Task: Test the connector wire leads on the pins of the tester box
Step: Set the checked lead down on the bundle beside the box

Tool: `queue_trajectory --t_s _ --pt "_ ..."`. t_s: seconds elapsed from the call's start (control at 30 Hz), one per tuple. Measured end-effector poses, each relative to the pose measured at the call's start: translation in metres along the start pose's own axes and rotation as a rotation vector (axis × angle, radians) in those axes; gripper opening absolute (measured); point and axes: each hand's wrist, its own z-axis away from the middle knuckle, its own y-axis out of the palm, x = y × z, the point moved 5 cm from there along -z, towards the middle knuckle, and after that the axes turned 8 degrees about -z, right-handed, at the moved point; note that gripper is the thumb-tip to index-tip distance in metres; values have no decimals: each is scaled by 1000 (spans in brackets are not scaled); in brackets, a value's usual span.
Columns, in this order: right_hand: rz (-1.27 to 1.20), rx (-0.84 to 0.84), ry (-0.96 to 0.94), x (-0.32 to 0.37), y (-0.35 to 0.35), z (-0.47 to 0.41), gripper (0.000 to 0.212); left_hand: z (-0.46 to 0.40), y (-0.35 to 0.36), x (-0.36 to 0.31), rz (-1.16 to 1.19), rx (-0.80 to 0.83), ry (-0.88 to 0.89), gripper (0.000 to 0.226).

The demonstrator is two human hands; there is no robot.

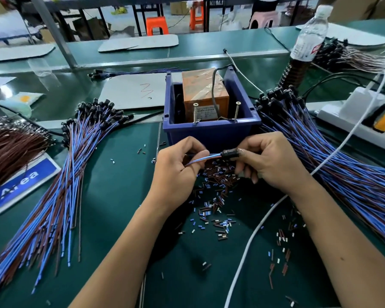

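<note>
An orange tester box (pixel 206 94) sits in a blue bin (pixel 211 130), with two upright screw pins (pixel 195 113) (pixel 237 112) at its front edge. Just in front of the bin, my right hand (pixel 267 161) grips a black connector (pixel 230 153) between thumb and fingers. Its blue and brown wire leads (pixel 203 157) run left into my left hand (pixel 178 172), which pinches them. The leads are held below the pins and do not touch them.
Bundles of blue and brown connector wires lie left (pixel 76 174) and right (pixel 333 156) of the bin. Cut insulation bits (pixel 218 210) litter the green mat. A white cable (pixel 253 236), a power strip (pixel 360 121) and a water bottle (pixel 309 34) stand at the right.
</note>
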Motion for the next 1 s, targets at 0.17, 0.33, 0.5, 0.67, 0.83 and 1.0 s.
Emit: queue_trajectory --t_s 0.17,0.33,0.5,0.67,0.83,1.0 --pt "-45 -136 -52 5 -22 0 27 -4 -18 4 112 -73 -24 18" --pt "-70 -107 -54 7 -14 3 24 -2 -8 -2 366 -120 -74 20" --pt "-328 -154 -92 8 28 2 16 3 9 1 400 -175 -181 15" --pt "-347 -162 -77 6 39 2 6 5 11 -8 319 -248 -139 16" --pt "-368 28 -97 10 41 7 10 10 6 -15 289 -343 -114 18" --pt "-534 27 -99 12 38 4 5 15 4 -23 202 -350 -45 14"
